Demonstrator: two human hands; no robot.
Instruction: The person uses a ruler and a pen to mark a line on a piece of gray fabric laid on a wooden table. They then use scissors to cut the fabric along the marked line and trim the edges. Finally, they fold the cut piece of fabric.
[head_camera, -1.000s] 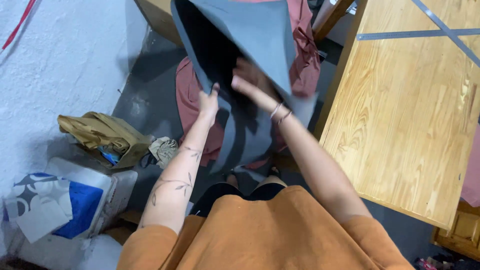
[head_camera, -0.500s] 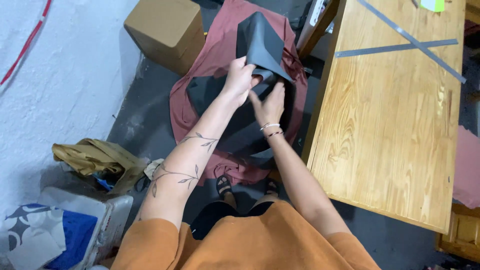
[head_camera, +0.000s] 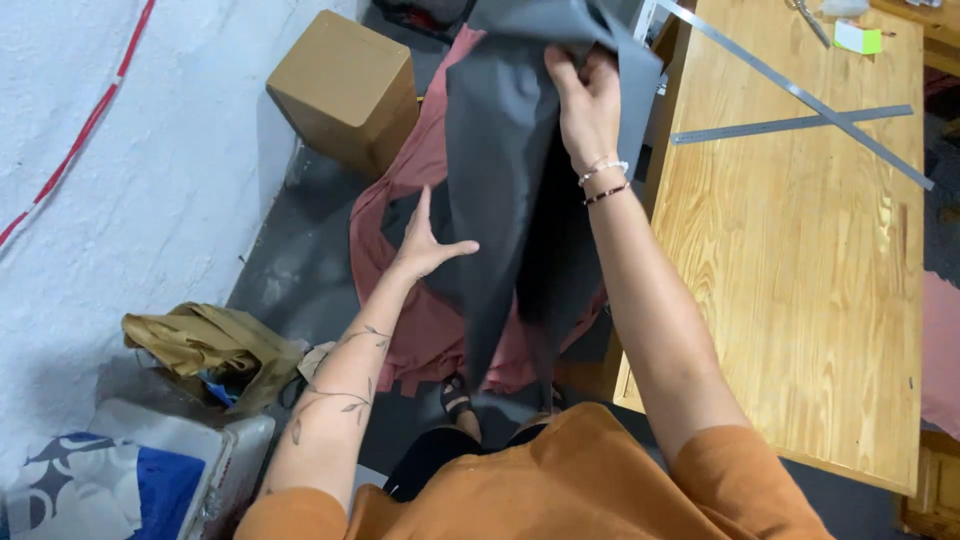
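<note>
A long piece of dark grey fabric (head_camera: 505, 190) hangs in front of me, over a dusty red cloth (head_camera: 420, 330) spread on the floor. My right hand (head_camera: 588, 100) is raised and grips the grey fabric near its top edge; two bracelets sit on that wrist. My left hand (head_camera: 428, 245) is lower, fingers spread, its thumb and palm touching the left edge of the hanging fabric without a firm grip. My forearm with a vine tattoo reaches up from the lower left.
A wooden table (head_camera: 800, 260) stands at the right with two crossed metal rulers (head_camera: 790, 125) on it. A cardboard box (head_camera: 345, 90) stands by the white wall. An ochre cloth bundle (head_camera: 205, 345) and a blue-and-white bag (head_camera: 110, 485) lie at lower left.
My right hand has lifted the grey fabric higher so it hangs long. My left hand has let go of the top and dropped to the fabric's left edge.
</note>
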